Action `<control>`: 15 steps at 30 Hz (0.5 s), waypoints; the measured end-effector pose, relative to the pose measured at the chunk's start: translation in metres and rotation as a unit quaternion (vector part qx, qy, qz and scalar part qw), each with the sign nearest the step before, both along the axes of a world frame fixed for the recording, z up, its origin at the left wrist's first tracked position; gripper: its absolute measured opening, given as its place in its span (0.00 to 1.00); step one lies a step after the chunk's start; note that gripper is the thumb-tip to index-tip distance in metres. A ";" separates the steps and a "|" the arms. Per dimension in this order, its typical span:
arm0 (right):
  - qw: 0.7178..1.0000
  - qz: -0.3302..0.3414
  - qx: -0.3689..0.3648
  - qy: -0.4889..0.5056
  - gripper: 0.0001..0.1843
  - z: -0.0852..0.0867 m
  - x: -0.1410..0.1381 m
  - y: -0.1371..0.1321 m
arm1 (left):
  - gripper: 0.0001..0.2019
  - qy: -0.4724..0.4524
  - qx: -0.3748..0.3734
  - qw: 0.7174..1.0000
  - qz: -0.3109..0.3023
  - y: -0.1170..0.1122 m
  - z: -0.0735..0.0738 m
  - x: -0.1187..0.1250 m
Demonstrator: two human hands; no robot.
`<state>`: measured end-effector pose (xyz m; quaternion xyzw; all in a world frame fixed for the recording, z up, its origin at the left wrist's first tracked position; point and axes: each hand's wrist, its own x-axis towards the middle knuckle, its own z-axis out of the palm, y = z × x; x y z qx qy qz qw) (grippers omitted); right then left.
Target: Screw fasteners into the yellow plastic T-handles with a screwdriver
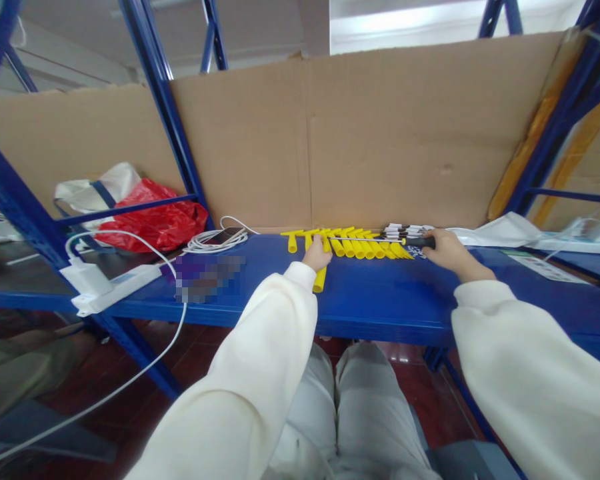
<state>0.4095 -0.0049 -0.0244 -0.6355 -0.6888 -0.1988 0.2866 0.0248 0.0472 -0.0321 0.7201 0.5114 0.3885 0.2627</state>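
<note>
My left hand (318, 253) is closed on a yellow T-shaped tube piece (320, 280), whose round open end points toward me. My right hand (453, 252) grips the black handle of a screwdriver (422, 242). Its long thin shaft runs left, nearly level, over a row of more yellow T-shaped pieces (359, 249), and the tip is close to my left fingers. One more yellow T-shaped piece (293, 244) lies just left of my left hand. What my left fingertips cover is hidden.
A blue shelf (380, 300) backed by cardboard (380, 140) bears everything. To the left are a coiled white cable (215, 241), a red plastic bag (155, 217) and a white power strip (125, 287). Striped items (405, 231) and white sheeting (500, 232) lie right.
</note>
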 end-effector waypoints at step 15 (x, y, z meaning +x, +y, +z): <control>0.997 -0.061 -0.002 0.048 0.14 0.000 -0.008 -0.016 | 0.29 0.001 0.009 1.000 0.001 -0.004 0.002 0.003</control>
